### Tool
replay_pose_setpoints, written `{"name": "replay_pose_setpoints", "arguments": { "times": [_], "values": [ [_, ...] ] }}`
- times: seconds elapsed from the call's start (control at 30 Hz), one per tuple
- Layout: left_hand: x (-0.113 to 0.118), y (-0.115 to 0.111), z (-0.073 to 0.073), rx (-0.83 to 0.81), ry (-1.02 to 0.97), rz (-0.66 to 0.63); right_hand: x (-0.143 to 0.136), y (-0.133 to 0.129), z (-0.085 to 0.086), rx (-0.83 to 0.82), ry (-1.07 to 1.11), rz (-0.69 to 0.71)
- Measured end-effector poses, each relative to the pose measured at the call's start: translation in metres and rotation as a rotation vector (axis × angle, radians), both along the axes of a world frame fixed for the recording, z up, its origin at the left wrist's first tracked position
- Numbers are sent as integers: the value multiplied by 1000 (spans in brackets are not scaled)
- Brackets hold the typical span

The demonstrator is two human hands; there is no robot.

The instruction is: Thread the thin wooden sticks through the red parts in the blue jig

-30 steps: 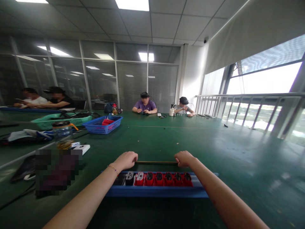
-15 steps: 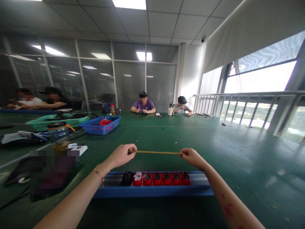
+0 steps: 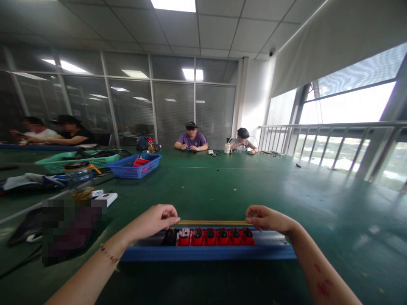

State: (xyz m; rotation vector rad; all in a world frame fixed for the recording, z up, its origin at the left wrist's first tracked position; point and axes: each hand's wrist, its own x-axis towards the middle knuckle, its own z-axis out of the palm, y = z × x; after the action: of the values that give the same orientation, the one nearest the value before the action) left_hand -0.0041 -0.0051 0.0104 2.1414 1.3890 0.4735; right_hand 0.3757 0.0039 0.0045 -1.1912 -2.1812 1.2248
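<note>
A thin yellowish stick lies level along the far edge of a long blue tray. At its left end the thumb and fingertips of my left hand are closed on it. My right hand pinches the right end, fingers curled. In the tray, just on my side of the stick, stands a row of several small red holders with dark tops; one has a whitish top. A black piece sits at the row's left end. Whether the stick touches the tray I cannot tell.
To my left are a blue basket with a red item, a green basket, a glass jar, a white device and a blurred dark item. Several people sit at the table's far side, one in a purple shirt.
Both hands have come down and nearer, bringing the stick from above and beyond the tray to its far edge. My wrists have spread slightly outward.
</note>
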Motion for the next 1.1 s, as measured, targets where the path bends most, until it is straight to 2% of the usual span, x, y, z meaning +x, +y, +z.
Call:
{"name": "replay_pose_setpoints", "arguments": {
  "times": [0.3,0.77,1.1],
  "values": [
    [-8,-4,-1,-120,40,-28,3,2,-8,-131,-40,106],
    [-9,-7,3,-49,88,-47,5,5,-10,-102,-69,88],
    [-17,-3,-1,-135,55,-65,5,5,-12,-158,-77,83]
  ]
}}
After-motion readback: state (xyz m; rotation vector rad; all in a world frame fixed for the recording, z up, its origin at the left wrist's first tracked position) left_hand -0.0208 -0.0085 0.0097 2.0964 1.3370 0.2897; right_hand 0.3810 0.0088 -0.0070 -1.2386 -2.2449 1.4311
